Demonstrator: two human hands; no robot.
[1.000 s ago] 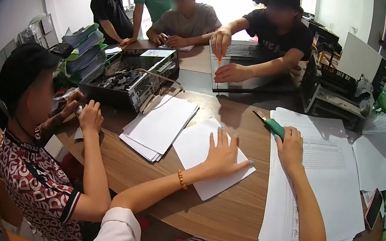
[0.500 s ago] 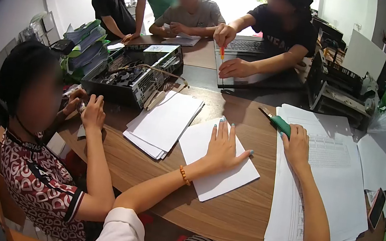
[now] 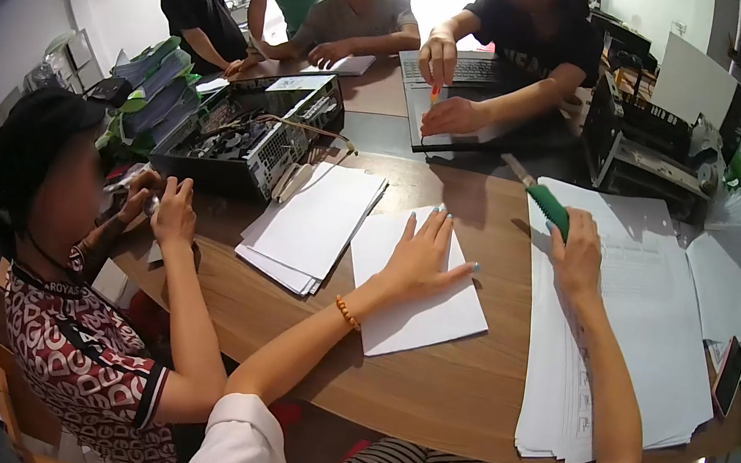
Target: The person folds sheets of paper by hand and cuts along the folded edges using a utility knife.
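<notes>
My left hand lies spread on a blank white sheet, palm down, with a bead bracelet at the wrist. At the right, my right hand is wrapped round the green handle of a knife-like tool, whose tip points up and to the left. The hand is over the left part of a large stack of printed papers. A smaller stack of white paper lies left of the blank sheet.
An opened computer case stands at the back left beside a seated person. Across the wooden table, another person works with a screwdriver on a laptop. A metal chassis and a phone are at right.
My right hand has raised the green-handled tool a little above the papers. My left hand and the sheet beneath it have turned slightly. The whole view has shifted a little.
</notes>
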